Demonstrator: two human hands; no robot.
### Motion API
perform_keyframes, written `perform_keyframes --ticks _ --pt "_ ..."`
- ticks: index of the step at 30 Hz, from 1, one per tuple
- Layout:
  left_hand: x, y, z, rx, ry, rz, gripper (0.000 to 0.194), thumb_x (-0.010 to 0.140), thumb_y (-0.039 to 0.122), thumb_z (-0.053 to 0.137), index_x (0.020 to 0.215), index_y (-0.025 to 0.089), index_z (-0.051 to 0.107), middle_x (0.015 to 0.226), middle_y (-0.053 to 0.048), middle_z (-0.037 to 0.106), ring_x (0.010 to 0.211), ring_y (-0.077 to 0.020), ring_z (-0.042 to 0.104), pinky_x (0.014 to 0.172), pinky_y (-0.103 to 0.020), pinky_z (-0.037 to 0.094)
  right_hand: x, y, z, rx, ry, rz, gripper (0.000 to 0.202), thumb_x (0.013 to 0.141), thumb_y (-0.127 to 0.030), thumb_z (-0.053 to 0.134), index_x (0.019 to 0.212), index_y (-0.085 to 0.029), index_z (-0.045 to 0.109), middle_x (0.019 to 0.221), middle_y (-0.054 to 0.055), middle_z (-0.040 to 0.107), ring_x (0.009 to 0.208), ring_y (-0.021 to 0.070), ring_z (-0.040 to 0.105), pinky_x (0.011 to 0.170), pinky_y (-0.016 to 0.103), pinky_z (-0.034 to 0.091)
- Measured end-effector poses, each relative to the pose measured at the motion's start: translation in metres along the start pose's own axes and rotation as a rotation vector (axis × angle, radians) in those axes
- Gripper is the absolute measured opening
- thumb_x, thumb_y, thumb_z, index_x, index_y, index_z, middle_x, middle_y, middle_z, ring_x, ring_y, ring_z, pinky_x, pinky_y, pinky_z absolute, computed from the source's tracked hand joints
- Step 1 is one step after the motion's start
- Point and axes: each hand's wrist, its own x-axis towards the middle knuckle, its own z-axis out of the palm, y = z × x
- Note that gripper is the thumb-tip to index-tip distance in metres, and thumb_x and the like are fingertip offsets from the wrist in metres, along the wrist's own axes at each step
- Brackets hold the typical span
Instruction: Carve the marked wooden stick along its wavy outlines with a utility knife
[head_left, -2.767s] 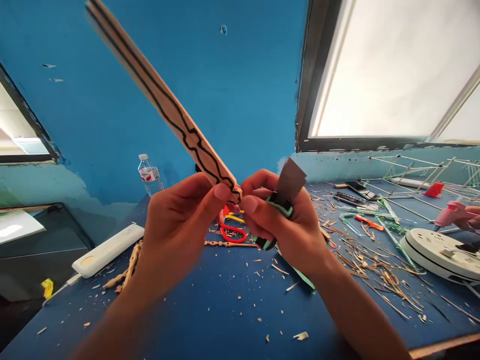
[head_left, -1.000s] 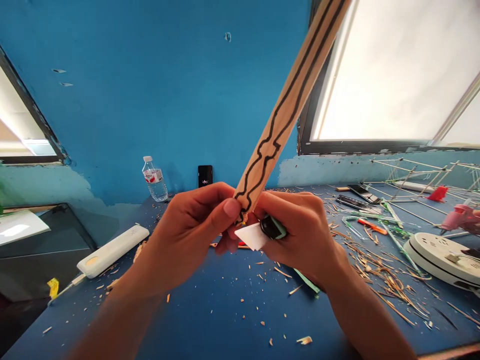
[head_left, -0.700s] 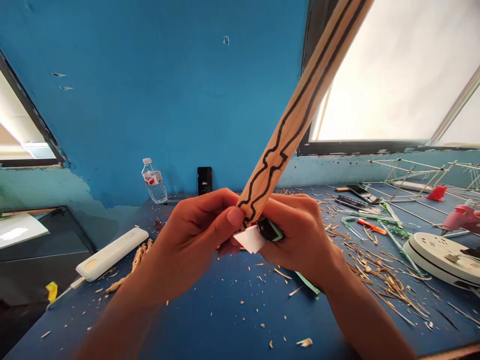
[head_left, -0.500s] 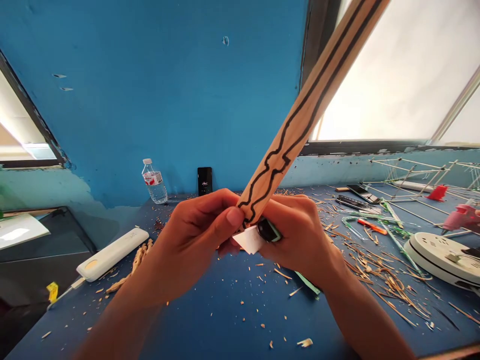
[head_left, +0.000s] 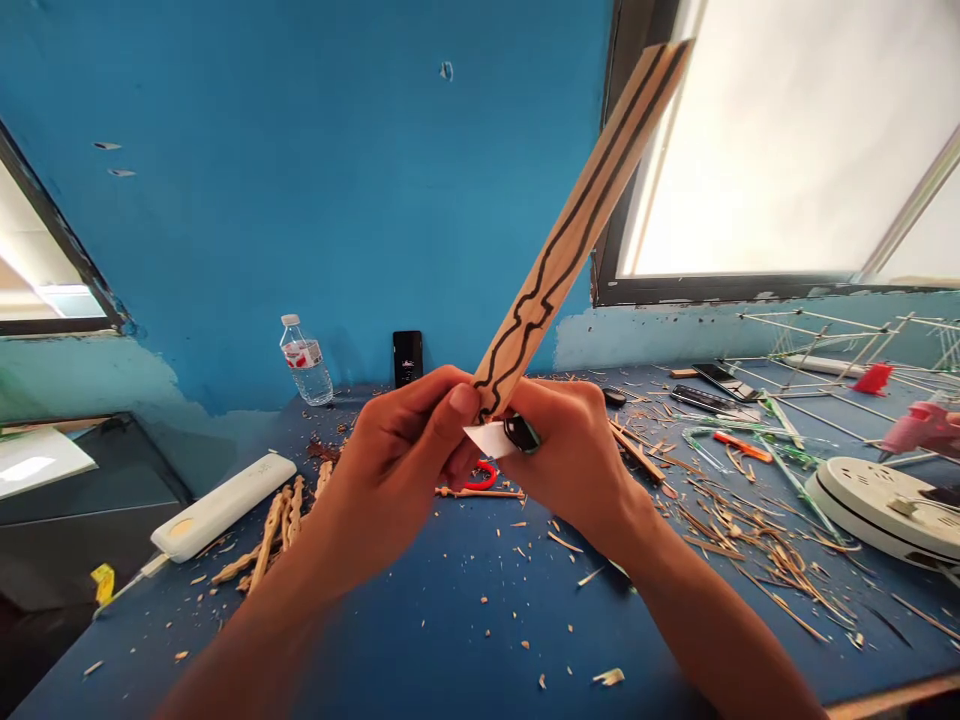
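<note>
A flat wooden strip (head_left: 568, 235) with wavy black lines rises slantwise to the upper right, its far end in front of the window frame. My left hand (head_left: 409, 450) pinches its lower end between thumb and fingers. In my right hand (head_left: 574, 440) is a utility knife (head_left: 519, 433) with a dark and green front part; most of its handle is hidden in the fist. Its pale, bright blade (head_left: 489, 439) is at the strip's lower end, by my left thumb. The exact contact of edge and wood cannot be made out.
Carved sticks (head_left: 274, 535) and a white power bank (head_left: 223, 507) lie left. A water bottle (head_left: 307, 362) and a phone (head_left: 408, 358) stand by the wall. Wood shavings (head_left: 780, 550), an orange cutter (head_left: 742, 447), a glue gun (head_left: 919, 430) and a round power strip (head_left: 889, 510) are right.
The strip has moved down and farther from me, so its top end now shows. Both hands have shifted slightly up, holding strip and knife as before. A red loop shows beneath them.
</note>
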Motion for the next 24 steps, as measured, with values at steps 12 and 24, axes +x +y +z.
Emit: perform_keyframes --ticks 12,24 --pt "0.003 -0.005 0.009 -0.09 0.062 0.006 0.035 0.106 0.034 0.052 0.073 0.02 0.055 0.059 0.006 0.032 0.053 -0.0076 0.03 0.048 -0.018 0.03 0.001 0.002 0.004 -0.173 -0.002 0.118 0.018 0.076 -0.015 0.063 0.069 -0.021 0.047 0.059 -0.005 0.055 0.052 0.0092 0.044 0.055 0.026 0.027" --pt "0.011 -0.005 0.002 -0.441 0.283 0.054 0.013 0.088 0.036 0.078 0.084 0.024 0.076 0.071 0.003 0.07 0.066 -0.0078 0.066 0.058 -0.013 0.052 0.009 0.009 -0.009 0.671 -0.023 0.087 0.012 0.087 -0.019 0.068 0.093 -0.022 0.057 0.071 -0.008 0.049 0.052 0.0057 0.038 0.047 0.021 0.031"
